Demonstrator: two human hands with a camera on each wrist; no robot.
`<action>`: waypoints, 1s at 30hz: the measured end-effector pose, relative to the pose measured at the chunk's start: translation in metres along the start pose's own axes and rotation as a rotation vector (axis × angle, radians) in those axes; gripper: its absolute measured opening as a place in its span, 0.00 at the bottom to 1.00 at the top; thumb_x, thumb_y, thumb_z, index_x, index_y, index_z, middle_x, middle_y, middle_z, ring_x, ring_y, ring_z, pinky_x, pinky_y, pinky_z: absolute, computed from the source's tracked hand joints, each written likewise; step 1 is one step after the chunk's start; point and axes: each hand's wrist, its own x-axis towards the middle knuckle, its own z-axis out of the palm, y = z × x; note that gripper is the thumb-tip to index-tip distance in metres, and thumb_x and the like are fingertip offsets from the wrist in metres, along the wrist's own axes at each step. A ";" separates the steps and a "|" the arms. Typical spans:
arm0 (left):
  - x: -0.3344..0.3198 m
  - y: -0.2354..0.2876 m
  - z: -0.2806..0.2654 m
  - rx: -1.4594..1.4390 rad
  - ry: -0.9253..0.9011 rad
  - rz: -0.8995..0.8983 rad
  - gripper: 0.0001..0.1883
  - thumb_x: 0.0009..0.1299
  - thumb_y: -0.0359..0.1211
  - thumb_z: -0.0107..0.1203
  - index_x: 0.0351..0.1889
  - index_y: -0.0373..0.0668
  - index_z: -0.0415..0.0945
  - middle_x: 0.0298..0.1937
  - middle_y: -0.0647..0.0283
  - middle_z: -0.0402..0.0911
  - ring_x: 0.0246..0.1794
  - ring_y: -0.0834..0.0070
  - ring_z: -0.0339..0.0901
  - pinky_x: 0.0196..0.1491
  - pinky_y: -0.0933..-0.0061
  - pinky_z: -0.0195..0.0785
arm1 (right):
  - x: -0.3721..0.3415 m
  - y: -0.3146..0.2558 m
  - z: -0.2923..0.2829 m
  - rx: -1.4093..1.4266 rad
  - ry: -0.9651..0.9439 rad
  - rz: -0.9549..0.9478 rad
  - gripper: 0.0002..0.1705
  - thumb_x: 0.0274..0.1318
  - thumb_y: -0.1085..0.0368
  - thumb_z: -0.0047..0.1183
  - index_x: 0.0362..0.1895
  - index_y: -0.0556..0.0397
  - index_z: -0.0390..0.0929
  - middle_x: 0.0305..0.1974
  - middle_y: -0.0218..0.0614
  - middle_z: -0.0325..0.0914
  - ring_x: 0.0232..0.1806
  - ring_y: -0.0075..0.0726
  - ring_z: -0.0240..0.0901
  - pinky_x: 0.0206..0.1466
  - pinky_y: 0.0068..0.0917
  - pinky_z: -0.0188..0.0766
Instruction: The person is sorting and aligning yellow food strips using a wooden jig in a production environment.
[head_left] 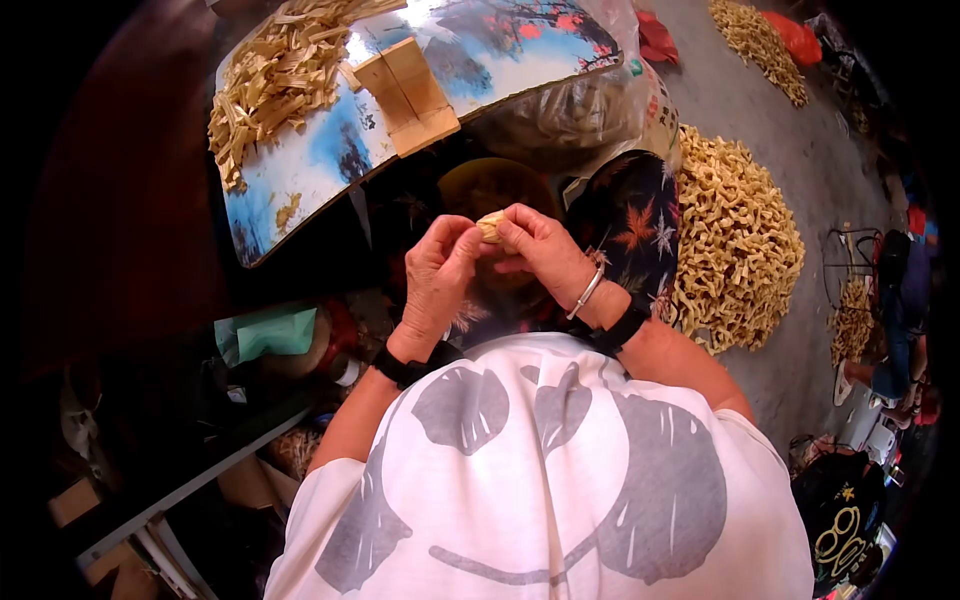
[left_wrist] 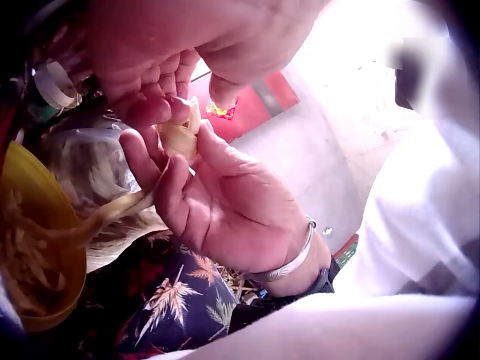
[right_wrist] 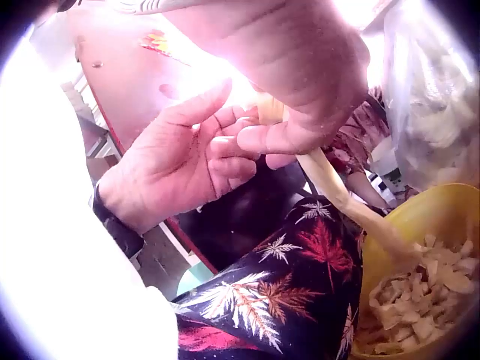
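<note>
A small folded pale-yellow piece is pinched between the thumb and fingers of my right hand. From it a long soft strip hangs towards a yellow bowl of pale pieces. My left hand is at the other side of the piece, its bent fingertips touching it and its thumb standing apart in the right wrist view. The right hand partly hides the piece there.
Ahead on the left, a painted board bears split dry strips and a wooden block. A large heap of twisted yellow pieces lies on the floor at right. A clear plastic bag stands behind the bowl.
</note>
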 end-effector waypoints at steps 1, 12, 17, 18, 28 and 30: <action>-0.002 0.004 0.001 -0.083 -0.032 -0.055 0.05 0.69 0.28 0.59 0.40 0.38 0.77 0.29 0.70 0.79 0.26 0.85 0.71 0.29 0.82 0.66 | 0.002 0.005 0.000 -0.046 -0.001 -0.045 0.11 0.71 0.58 0.47 0.48 0.50 0.75 0.42 0.26 0.80 0.39 0.21 0.78 0.40 0.21 0.78; 0.007 -0.006 -0.023 -0.468 0.015 -0.159 0.05 0.71 0.27 0.57 0.43 0.39 0.76 0.34 0.69 0.79 0.30 0.85 0.74 0.35 0.83 0.70 | -0.024 -0.010 0.012 -0.799 0.176 -0.495 0.07 0.63 0.64 0.53 0.34 0.54 0.72 0.21 0.41 0.76 0.25 0.49 0.77 0.28 0.39 0.71; -0.004 -0.005 0.009 -0.778 -0.007 -0.237 0.12 0.72 0.29 0.57 0.52 0.39 0.73 0.48 0.62 0.80 0.45 0.76 0.79 0.53 0.71 0.72 | -0.013 0.002 0.019 -1.070 0.287 -0.699 0.08 0.62 0.63 0.53 0.35 0.52 0.72 0.24 0.41 0.76 0.27 0.52 0.76 0.29 0.41 0.71; -0.003 -0.005 0.008 -0.733 0.011 -0.220 0.12 0.72 0.30 0.57 0.52 0.39 0.73 0.48 0.63 0.80 0.45 0.76 0.78 0.54 0.72 0.72 | -0.013 0.002 0.022 -1.139 0.284 -0.758 0.08 0.62 0.62 0.54 0.35 0.52 0.72 0.25 0.41 0.76 0.27 0.53 0.76 0.30 0.42 0.71; -0.006 0.002 -0.001 -0.502 -0.198 -0.302 0.11 0.75 0.34 0.54 0.49 0.38 0.77 0.30 0.76 0.72 0.24 0.88 0.62 0.28 0.86 0.57 | 0.017 -0.011 0.011 -0.762 0.170 -0.485 0.12 0.60 0.59 0.55 0.38 0.55 0.78 0.28 0.46 0.80 0.31 0.54 0.79 0.36 0.37 0.75; -0.006 0.003 -0.004 -0.360 -0.198 -0.268 0.10 0.75 0.34 0.54 0.46 0.38 0.79 0.27 0.77 0.71 0.22 0.89 0.60 0.26 0.86 0.55 | 0.019 -0.011 0.014 -0.930 0.247 -0.585 0.12 0.62 0.59 0.54 0.38 0.55 0.78 0.26 0.47 0.79 0.30 0.55 0.78 0.34 0.38 0.75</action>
